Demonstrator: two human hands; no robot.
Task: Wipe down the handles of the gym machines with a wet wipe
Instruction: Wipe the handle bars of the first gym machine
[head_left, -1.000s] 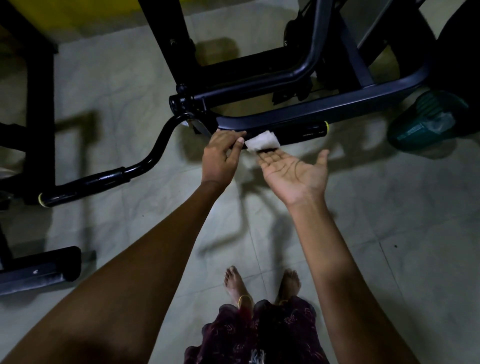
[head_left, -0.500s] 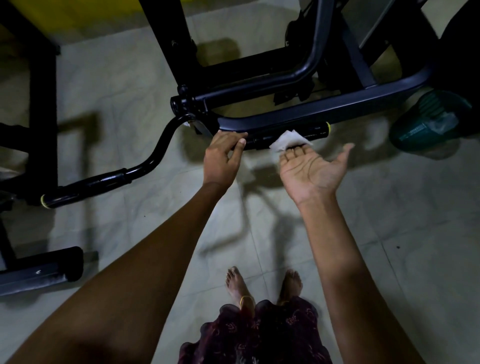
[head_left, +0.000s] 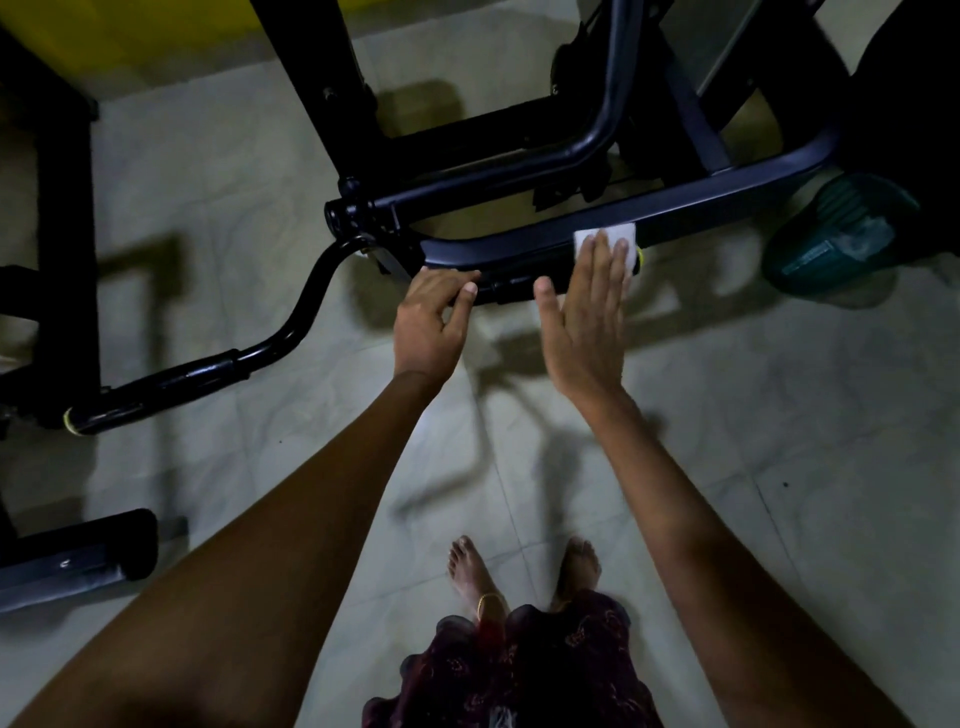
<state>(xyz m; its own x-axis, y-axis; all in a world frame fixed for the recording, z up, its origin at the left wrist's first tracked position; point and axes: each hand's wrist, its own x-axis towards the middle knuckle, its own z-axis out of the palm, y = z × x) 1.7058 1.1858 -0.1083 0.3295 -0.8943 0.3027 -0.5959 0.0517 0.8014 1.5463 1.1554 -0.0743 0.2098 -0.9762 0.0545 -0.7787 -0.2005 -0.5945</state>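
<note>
The left hand (head_left: 428, 325) curled its fingers over the black handle (head_left: 511, 283) near the bar's pivot. Just right of it, the right hand (head_left: 589, 317) lay flat, fingers straight, pressing the white wet wipe (head_left: 605, 244) against the handle's yellow-tipped end. Right of the handle, a green container (head_left: 836, 234) stood on the tiled floor (head_left: 779, 415).

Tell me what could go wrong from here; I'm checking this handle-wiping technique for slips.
1. The right hand presses the wet wipe with flat fingers rather than wrapping it, so the wipe may slide off the handle's end onto the floor.
2. Flat contact probably cleans only one side of the handle.
3. The left hand grips the handle bare, so that patch may stay unwiped.
</note>
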